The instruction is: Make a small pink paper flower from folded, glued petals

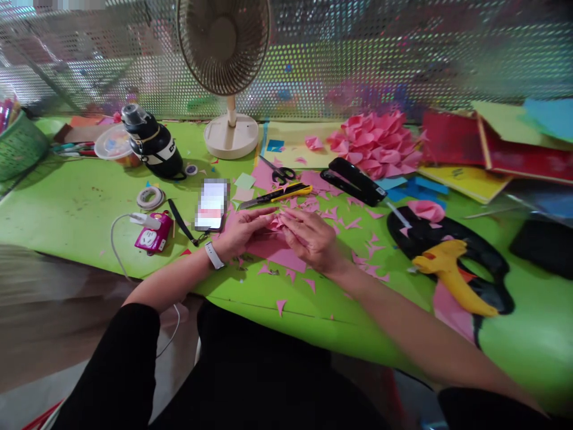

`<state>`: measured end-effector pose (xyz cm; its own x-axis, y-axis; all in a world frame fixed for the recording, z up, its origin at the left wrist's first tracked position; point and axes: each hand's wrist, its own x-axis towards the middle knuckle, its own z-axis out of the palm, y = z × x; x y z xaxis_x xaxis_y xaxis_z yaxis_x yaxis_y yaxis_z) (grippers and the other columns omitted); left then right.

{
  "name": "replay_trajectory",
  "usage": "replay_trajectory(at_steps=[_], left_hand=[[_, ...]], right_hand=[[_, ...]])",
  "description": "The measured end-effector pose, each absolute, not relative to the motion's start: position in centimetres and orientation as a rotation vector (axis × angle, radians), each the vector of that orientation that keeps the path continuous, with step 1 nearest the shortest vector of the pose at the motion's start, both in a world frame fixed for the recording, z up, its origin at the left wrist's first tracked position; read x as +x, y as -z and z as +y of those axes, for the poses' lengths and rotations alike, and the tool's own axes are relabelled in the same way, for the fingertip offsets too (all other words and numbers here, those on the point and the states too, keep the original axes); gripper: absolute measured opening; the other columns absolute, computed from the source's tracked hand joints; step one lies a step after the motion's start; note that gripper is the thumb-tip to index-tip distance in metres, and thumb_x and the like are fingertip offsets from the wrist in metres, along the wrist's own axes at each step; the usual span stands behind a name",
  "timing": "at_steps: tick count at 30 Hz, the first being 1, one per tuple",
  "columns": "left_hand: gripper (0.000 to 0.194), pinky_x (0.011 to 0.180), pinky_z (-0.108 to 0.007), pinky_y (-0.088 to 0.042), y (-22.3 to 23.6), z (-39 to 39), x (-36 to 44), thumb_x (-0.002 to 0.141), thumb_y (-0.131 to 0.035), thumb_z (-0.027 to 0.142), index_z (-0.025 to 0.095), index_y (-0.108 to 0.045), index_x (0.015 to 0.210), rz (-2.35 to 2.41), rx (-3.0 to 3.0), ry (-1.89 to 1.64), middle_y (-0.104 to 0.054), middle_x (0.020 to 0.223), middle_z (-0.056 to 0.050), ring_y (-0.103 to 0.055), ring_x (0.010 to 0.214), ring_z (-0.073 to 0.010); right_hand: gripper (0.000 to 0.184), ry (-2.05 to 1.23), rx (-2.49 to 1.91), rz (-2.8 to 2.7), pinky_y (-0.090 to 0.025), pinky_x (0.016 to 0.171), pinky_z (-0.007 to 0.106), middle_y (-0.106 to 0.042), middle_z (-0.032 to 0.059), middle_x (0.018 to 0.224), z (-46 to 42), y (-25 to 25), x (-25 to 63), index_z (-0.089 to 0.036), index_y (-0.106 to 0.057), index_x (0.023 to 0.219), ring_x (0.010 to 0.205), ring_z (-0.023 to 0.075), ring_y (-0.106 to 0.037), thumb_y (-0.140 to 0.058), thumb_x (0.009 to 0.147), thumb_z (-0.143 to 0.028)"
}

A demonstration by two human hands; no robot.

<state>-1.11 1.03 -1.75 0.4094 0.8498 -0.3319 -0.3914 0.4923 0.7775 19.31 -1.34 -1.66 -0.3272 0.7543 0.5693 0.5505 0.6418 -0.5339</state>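
My left hand [244,230] and my right hand [311,236] meet on a sheet of pink paper [277,249] lying on the green table [71,203]. The fingertips of both hands press on a small folded pink piece [277,223] between them. My left fingers are stretched along the fold; my right fingers are curled down onto the paper. A white watch [213,255] is on my left wrist. Many small pink paper scraps [358,224] lie scattered around my hands.
Phone [212,205], yellow utility knife [275,194], scissors [278,172] and a black stapler [353,181] lie just beyond my hands. A yellow glue gun [447,269] is at right, a pile of pink paper flowers [378,143] behind. Fan [228,71], black bottle [154,143], tape rolls [150,197], pink power strip [154,236] at left.
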Motion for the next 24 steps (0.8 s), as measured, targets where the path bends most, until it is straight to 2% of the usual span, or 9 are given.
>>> replay_trajectory(at_steps=[7, 10, 13, 19, 21, 24], left_hand=[[0.034, 0.083, -0.027, -0.061, 1.8, 1.0, -0.9, 0.078, -0.082, 0.022, 0.015, -0.075, 0.111, 0.811, 0.692, -0.897, -0.077, 0.095, -0.007, -0.072, 0.079, -0.0108], [0.036, 0.081, -0.028, -0.061, 1.6, 1.0, -0.9, 0.079, -0.081, 0.023, 0.016, -0.075, 0.114, 0.813, 0.725, -0.906, -0.075, 0.090, -0.004, -0.071, 0.076, -0.0096], [0.035, 0.078, -0.027, -0.062, 1.5, 1.0, -1.1, 0.081, -0.080, 0.027, 0.016, -0.075, 0.114, 0.814, 0.770, -0.888, -0.072, 0.082, -0.001, -0.070, 0.072, -0.0088], [0.041, 0.074, -0.026, -0.061, 1.7, 0.9, -1.3, 0.084, -0.077, 0.035, 0.019, -0.070, 0.121, 0.819, 1.008, -0.864, -0.074, 0.086, -0.003, -0.071, 0.068, -0.0093], [0.043, 0.075, -0.028, -0.062, 1.6, 0.8, -1.5, 0.086, -0.073, 0.042, 0.019, -0.069, 0.122, 0.793, 1.037, -0.869, -0.074, 0.089, -0.005, -0.073, 0.071, -0.0121], [0.044, 0.079, -0.032, -0.063, 1.3, 0.8, -1.8, 0.087, -0.072, 0.043, 0.017, -0.067, 0.123, 0.747, 1.061, -0.849, -0.075, 0.095, -0.007, -0.075, 0.079, -0.0163]], right_hand=[[0.027, -0.252, -1.088, -2.137, -0.051, 0.103, 0.058, -0.071, 0.0115, 0.128, -1.3, 1.6, 19.2, -0.025, -0.077, 0.114, 0.117, 0.0345, -0.065, -0.062, 0.092, -0.032], [0.031, -0.290, -1.060, -2.041, -0.053, 0.100, 0.057, -0.070, 0.0119, 0.129, -1.2, 1.1, 19.5, -0.023, -0.074, 0.119, 0.116, 0.0325, -0.066, -0.058, 0.093, -0.032], [0.037, -0.437, -1.054, -1.863, -0.058, 0.092, 0.051, -0.072, 0.0117, 0.124, -1.1, 0.6, 19.9, -0.023, -0.070, 0.125, 0.107, 0.0285, -0.069, -0.058, 0.092, -0.032], [0.017, -0.932, -1.149, -1.588, -0.061, 0.069, 0.040, -0.075, 0.0056, 0.090, -1.1, 0.9, 19.6, -0.025, -0.075, 0.098, 0.077, 0.0209, -0.069, -0.066, 0.087, -0.035], [0.018, -1.069, -1.159, -1.471, -0.059, 0.062, 0.034, -0.074, 0.0046, 0.087, -1.1, 1.2, 19.4, -0.024, -0.075, 0.096, 0.071, 0.0184, -0.067, -0.069, 0.086, -0.037], [0.015, -1.136, -1.154, -1.384, -0.058, 0.061, 0.031, -0.073, 0.0039, 0.086, -0.9, 1.4, 19.2, -0.023, -0.074, 0.092, 0.072, 0.0167, -0.067, -0.070, 0.084, -0.036]])
